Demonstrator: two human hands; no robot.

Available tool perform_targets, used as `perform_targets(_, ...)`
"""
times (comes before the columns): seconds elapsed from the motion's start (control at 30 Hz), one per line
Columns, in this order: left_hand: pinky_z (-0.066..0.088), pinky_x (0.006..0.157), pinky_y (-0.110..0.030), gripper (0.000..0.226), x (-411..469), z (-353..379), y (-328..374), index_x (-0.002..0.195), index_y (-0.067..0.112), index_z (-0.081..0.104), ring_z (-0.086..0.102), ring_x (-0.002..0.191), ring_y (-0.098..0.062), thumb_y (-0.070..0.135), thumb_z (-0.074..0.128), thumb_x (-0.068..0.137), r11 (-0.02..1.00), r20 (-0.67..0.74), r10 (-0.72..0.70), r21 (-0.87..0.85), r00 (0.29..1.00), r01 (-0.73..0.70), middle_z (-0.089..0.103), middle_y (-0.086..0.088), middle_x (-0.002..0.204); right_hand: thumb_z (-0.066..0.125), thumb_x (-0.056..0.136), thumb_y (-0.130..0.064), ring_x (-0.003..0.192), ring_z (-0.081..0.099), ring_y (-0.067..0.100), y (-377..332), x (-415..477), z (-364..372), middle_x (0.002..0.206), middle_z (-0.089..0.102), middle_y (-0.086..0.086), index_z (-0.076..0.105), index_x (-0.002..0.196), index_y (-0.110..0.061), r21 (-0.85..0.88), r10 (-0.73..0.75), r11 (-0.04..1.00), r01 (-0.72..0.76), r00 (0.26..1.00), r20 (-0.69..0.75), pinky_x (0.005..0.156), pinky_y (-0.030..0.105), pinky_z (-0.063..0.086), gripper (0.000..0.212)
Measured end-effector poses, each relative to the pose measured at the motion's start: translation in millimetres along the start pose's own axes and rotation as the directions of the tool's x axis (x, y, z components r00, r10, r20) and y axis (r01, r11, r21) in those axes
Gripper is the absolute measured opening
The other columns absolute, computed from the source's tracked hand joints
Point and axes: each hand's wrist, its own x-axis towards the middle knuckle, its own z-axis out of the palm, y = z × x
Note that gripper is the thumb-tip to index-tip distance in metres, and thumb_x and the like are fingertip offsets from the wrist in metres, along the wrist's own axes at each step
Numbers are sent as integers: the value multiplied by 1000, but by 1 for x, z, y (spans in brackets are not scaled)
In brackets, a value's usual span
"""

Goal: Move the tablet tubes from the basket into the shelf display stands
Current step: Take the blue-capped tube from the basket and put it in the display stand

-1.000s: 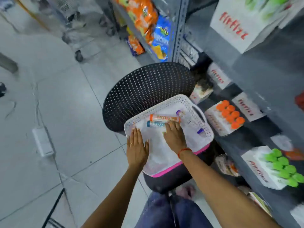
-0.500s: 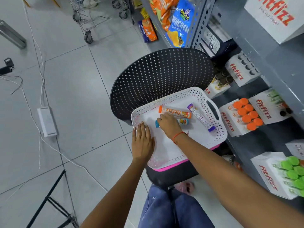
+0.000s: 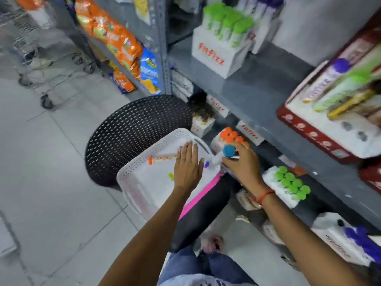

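Observation:
A white perforated basket [image 3: 132, 172] rests on a black chair. My left hand [image 3: 188, 167] lies flat and spread over the basket's middle. An orange-capped tube [image 3: 161, 159] lies in the basket just left of that hand. A purple-capped tube [image 3: 206, 164] peeks out at the hand's right side. My right hand [image 3: 243, 164] grips a blue-capped tube [image 3: 223, 154], lifted over the basket's right edge toward the shelf. Beside it stands a white display stand with orange-capped tubes [image 3: 232, 137]. A stand with green-capped tubes [image 3: 289, 182] sits lower right.
The black perforated chair back [image 3: 134, 133] rises behind the basket. Grey shelves [image 3: 257, 85] on the right hold more white stands, one with green tubes [image 3: 224, 23], and a red box [image 3: 321, 129]. Snack bags [image 3: 115, 40] hang at the back. A trolley [image 3: 31, 58] stands far left.
My right hand has picked the blue-capped tube out of the basket and carried it right toward the shelf. My left hand slid to the basket's middle. The view tilted up toward the shelves.

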Motion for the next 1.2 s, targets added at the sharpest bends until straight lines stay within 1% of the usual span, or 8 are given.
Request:
perform_targets(0.2,15,114,-42,59,67,-16,122,139,-6,34,31,136,-32,33,34,95,934,-98,333,-103,938,-343,36,-22,146,72,76,-4,83,59,25,37,-40,-117,98,55,9,63,109,-4,42,187,982,-182,945,-269,67,16,35,34)
perform_targets(0.3,16,114,-44,64,80,-17,177,141,-6,27,26,138,-33,37,37,95,887,-112,420,-159,901,-433,30,-23,148,71,78,-9,86,58,30,49,-58,-169,101,56,13,62,106,-5,11,226,970,-241,894,-387,70,23,36,30)
perform_targets(0.5,4,116,-43,83,76,-8,229,145,-6,9,12,141,-38,59,15,93,909,-16,384,-167,923,-381,12,-29,152,73,75,-18,78,61,26,51,-86,-257,94,63,7,65,97,-8,-12,262,948,-317,802,-537,71,33,47,26)
perform_targets(0.73,6,115,-46,92,73,0,229,143,-10,15,18,138,-42,65,4,90,927,26,367,-95,930,-363,15,-33,149,71,75,-21,71,62,29,47,-85,-325,77,66,13,65,86,-6,-50,259,930,-364,747,-612,70,40,53,19)
perform_targets(0.83,11,113,-50,91,73,0,228,141,-11,20,23,136,-44,64,6,91,930,30,365,-67,930,-363,23,-34,146,69,73,-21,71,68,31,41,-69,-335,83,70,15,67,86,-8,12,228,960,-280,753,-617,69,48,59,18)
perform_targets(0.93,13,112,-50,88,74,1,223,140,-10,24,28,134,-44,62,12,92,918,22,394,-43,919,-393,28,-34,144,67,76,-13,62,67,12,36,-43,-337,95,66,8,65,97,-6,43,225,969,-245,792,-567,56,25,59,22)
perform_targets(1.1,14,112,-47,88,76,0,216,142,-7,24,28,135,-43,63,11,92,902,35,431,-9,902,-431,27,-31,146,59,83,-7,79,64,25,26,-1,-328,106,56,5,60,106,-10,-12,263,957,-290,884,-386,42,9,47,24)
perform_targets(1.2,11,112,-47,89,75,-1,218,143,-6,22,26,136,-42,64,6,91,900,55,436,0,898,-436,26,-30,147,58,84,-11,84,54,17,27,16,-325,104,54,2,62,106,-13,-105,301,933,-345,905,-301,50,17,44,21)
